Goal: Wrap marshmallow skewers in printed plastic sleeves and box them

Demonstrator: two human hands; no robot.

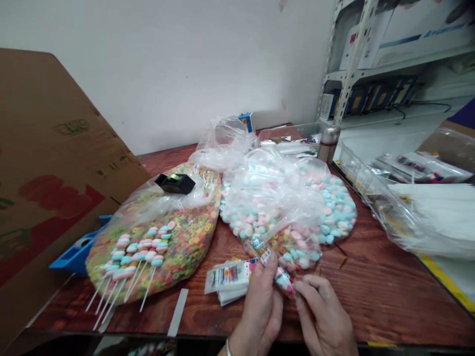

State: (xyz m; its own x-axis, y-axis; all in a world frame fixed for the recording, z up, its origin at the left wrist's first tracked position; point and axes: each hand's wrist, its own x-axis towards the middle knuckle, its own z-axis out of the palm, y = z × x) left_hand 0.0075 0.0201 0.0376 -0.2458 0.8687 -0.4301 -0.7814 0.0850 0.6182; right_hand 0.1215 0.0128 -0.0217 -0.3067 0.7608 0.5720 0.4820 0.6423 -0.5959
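On the reddish wooden table (356, 282), two large clear bags, one of pastel cereal rings (185, 242) and one of pale candies (334, 212), both remain well filled. Beside a stack of printed packets (226, 279), the left hand (258, 309) pinches a small clear sleeve (257, 244), while the right hand (322, 316) pinches a pink-tipped tube (285, 283), seemingly separate, though the fingers hide much.
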